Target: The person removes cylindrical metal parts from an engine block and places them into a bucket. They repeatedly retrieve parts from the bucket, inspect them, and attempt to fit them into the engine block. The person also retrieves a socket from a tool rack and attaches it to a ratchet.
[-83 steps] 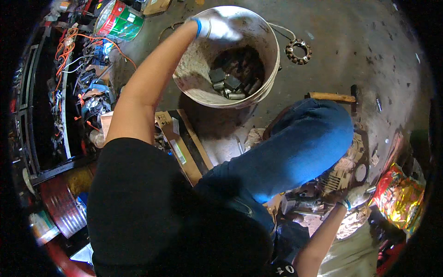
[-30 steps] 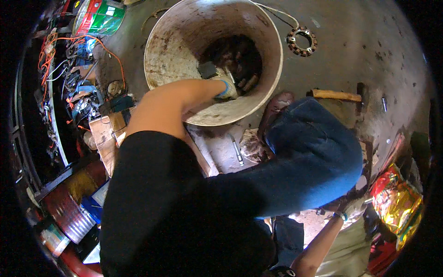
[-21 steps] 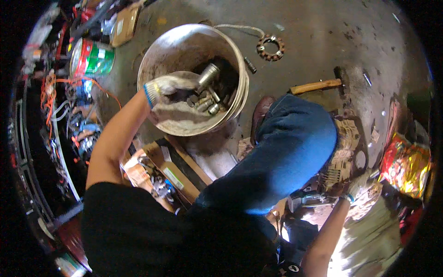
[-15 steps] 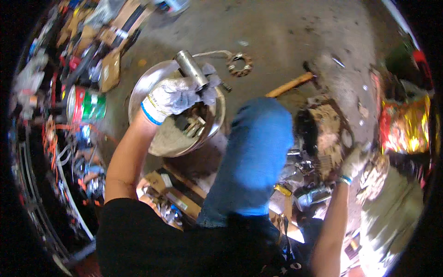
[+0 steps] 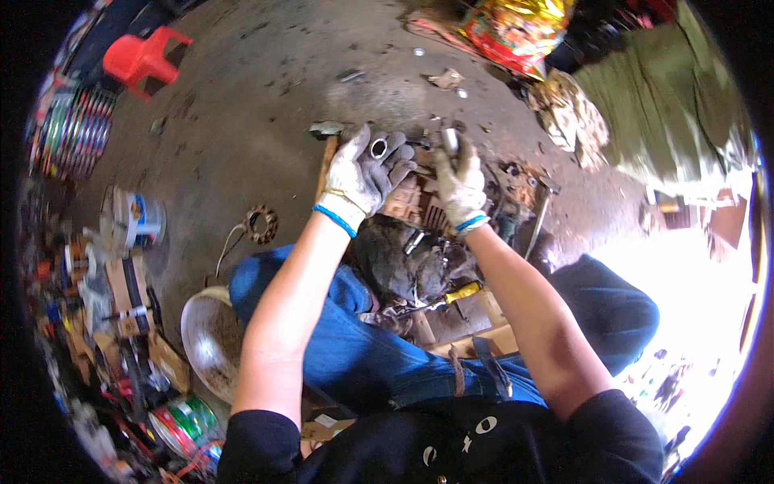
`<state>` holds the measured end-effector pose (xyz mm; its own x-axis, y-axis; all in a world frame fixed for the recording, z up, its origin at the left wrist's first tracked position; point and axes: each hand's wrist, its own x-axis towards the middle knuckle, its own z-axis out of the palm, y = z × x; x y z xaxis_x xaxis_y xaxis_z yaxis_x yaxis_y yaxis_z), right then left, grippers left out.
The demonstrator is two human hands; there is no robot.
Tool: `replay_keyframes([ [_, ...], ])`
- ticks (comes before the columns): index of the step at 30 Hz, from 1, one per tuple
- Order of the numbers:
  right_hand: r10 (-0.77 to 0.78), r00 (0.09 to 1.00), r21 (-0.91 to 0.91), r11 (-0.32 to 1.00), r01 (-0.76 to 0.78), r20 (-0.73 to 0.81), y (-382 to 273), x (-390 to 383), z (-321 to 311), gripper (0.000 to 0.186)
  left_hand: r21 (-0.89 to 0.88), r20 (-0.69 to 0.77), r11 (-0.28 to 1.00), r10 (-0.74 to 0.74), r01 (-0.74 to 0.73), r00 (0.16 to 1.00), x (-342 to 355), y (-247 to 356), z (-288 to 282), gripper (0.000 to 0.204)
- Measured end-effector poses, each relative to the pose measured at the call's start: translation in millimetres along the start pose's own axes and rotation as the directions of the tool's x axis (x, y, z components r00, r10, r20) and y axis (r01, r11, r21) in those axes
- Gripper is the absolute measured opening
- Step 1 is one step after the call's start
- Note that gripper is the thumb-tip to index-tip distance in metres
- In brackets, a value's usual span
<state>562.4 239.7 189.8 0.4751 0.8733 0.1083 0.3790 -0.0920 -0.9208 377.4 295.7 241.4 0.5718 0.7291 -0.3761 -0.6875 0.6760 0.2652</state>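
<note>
I have the left hand (image 5: 357, 177) half open, its gloved fingers loosely curled about a metal tube (image 5: 372, 150) that I see end-on: a bright, round rim around a hole. The right hand (image 5: 462, 179) is closed to a pinch on a short silver cylinder (image 5: 450, 141), plain and shiny, a little blurred. I see both pieces side by side, apart, with a hammer (image 5: 325, 168) just beside the left hand.
</note>
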Motion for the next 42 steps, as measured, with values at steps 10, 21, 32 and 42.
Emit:
replay_keyframes([
  [10, -0.105, 0.994, 0.179, 0.979, 0.1, 0.014, 16.3, 14.6, -0.6, 0.055, 0.488, 0.002, 0.825, 0.326, -0.286, 0.945, 32.7, -45.4, 5.7, 0.035],
  [21, -0.027, 0.989, 0.636, 0.768, -0.072, 0.145, 12.6, 17.8, -14.5, 0.062, 0.921, 0.33, 0.151, 0.193, -0.36, 0.924, 58.8, -71.7, 6.1, 0.042],
  [32, -0.029, 0.97, -0.041, 0.998, 0.04, 0.239, -33.9, 22.9, -90.0, 0.053, 0.848, 0.494, -0.378, 0.31, -0.371, 0.813, 74.0, -71.5, -8.4, 0.056],
  [42, 0.025, 0.954, -0.221, 0.974, 0.044, 0.3, -32.9, 21.0, -109.1, 0.038, 0.829, 0.437, -0.448, 0.145, -0.335, 0.888, 64.9, -67.0, 8.4, 0.046],
])
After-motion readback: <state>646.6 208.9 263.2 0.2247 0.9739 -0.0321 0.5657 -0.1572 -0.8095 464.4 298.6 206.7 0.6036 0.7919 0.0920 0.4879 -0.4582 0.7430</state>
